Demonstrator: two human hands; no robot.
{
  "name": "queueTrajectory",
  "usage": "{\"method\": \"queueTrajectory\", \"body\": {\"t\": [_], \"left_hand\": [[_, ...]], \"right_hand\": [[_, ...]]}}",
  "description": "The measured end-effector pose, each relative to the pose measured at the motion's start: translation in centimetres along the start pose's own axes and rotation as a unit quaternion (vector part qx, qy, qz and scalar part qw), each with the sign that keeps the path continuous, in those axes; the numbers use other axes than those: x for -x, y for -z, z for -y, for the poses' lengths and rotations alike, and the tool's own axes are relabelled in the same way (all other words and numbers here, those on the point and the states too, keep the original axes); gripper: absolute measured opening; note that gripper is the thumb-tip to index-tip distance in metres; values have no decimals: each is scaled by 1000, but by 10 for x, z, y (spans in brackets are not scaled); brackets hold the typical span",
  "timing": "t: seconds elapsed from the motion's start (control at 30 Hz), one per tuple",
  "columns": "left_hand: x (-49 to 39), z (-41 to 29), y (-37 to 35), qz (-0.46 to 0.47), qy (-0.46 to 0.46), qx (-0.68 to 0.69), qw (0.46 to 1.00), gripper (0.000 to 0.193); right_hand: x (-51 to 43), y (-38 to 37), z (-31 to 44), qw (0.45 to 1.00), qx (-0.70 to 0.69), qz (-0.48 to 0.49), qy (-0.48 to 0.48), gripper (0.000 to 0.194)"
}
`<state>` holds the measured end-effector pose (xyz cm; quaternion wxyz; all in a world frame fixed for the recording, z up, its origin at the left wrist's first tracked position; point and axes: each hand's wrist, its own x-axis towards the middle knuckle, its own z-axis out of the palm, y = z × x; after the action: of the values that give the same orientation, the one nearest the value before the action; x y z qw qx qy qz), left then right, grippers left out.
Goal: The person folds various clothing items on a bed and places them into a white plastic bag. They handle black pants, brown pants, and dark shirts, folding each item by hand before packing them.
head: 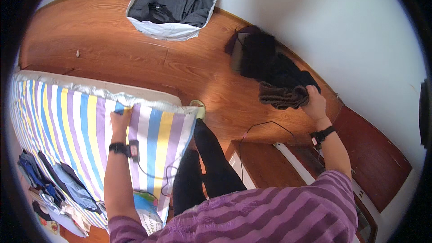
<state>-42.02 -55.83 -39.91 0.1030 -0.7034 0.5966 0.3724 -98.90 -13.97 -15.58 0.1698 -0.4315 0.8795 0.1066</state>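
Observation:
My right hand [315,103] grips the end of a dark brown folded cloth [281,96], which looks like knitted or fleecy clothing. Black clothing [283,67] trails from beside it toward a dark heap against the wall. My left hand [120,118] rests on the striped bedsheet [148,131] near the edge of the mattress. Its fingers are partly hidden, so whether they pinch the sheet is unclear. Both wrists wear black straps with small cabled devices.
A white bag [162,30] packed with dark grey clothing [175,3] stands by the wall. Jeans [74,185] and other clothes lie on the far side of the bed. A wooden cabinet [270,165] stands at right, with a black cable [251,128] looping near it.

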Motion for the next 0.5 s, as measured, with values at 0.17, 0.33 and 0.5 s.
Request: {"method": "queueTrajectory", "body": {"t": [0.17, 0.33, 0.5], "left_hand": [[-24, 5, -5, 131, 3, 93, 987, 94], [82, 0, 5, 129, -61, 307, 941, 49], [235, 47, 66, 115, 14, 419, 900, 52]], "right_hand": [[52, 143, 57, 980, -175, -80, -41, 51], [101, 230, 155, 945, -295, -141, 14, 65], [135, 273, 265, 838, -502, -144, 160, 65]]}}
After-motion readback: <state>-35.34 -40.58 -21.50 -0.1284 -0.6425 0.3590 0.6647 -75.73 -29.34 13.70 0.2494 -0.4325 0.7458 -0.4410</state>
